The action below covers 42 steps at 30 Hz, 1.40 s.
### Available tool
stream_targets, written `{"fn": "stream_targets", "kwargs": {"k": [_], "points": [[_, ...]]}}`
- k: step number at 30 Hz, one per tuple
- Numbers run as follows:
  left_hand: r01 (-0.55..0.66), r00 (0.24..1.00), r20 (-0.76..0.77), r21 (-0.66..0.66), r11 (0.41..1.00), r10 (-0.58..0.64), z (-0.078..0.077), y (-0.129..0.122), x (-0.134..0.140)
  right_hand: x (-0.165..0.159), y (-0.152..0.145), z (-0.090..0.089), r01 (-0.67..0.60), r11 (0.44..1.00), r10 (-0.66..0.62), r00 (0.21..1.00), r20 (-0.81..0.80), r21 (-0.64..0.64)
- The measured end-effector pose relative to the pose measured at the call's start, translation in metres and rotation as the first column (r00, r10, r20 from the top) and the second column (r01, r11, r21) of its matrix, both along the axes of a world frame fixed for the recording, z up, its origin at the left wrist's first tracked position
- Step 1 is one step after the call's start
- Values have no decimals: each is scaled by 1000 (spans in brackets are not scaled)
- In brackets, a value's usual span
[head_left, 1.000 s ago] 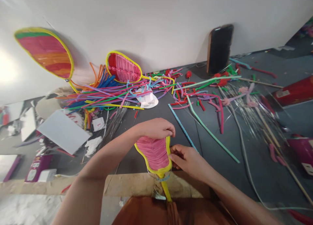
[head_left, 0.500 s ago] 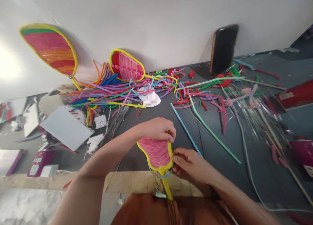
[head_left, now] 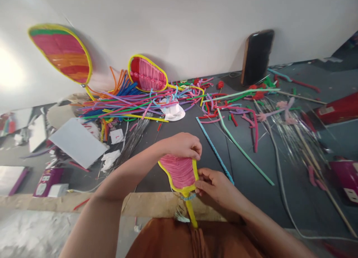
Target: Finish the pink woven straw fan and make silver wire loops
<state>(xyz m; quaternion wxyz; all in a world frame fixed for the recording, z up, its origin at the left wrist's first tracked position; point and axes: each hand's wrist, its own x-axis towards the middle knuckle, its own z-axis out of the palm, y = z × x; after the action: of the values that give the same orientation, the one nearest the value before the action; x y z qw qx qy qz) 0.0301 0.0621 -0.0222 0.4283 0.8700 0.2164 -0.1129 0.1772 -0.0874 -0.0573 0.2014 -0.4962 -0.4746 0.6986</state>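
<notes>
A pink fan with a yellow pipe-cleaner rim (head_left: 180, 174) is upright at the table's front edge, its yellow handle (head_left: 192, 215) pointing toward my body. A light blue strand circles the top of the handle, and a pale tassel (head_left: 181, 216) hangs beside it. My left hand (head_left: 183, 145) reaches across the fan's upper part, fingers closed on the rim at the upper right and hiding the top. Lower on the same side, my right hand (head_left: 209, 183) pinches the yellow rim between thumb and fingers.
Against the wall lean a striped fan (head_left: 63, 56), a smaller pink-and-red fan (head_left: 148, 74) and a phone (head_left: 257, 58). Pipe cleaners (head_left: 125, 105) lie heaped behind my hands. Right are a blue twisted strand (head_left: 214, 149), a grey cable (head_left: 279, 176) and sticks; left, a white board (head_left: 78, 142).
My right thumb has shifted slightly left and down along the fan's rim. My left hand keeps its place on the fan. The whole view has shifted a little.
</notes>
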Motion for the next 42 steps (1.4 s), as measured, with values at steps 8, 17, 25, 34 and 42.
{"fn": "stream_targets", "kwargs": {"k": [8,17,25,34,42], "points": [[-17,1000,-12,9,1000,18,1,-2,2,0,-6,-7,16,999,-18,999,-37,-44],[-155,977,189,281,947,103,9,-14,-4,2,-5,-9,107,993,-109,993,-49,-44],[-912,157,459,-273,307,874,3,-86,-60,23,-3,-5,432,899,-437,892,-112,-69],[-388,137,58,-915,107,989,-34,-154,-33,10,0,2,535,845,-518,809,-278,-16],[-326,-11,-72,-943,-72,997,-35,-167,-20,5,-2,-5,468,879,-440,871,-220,92]]}}
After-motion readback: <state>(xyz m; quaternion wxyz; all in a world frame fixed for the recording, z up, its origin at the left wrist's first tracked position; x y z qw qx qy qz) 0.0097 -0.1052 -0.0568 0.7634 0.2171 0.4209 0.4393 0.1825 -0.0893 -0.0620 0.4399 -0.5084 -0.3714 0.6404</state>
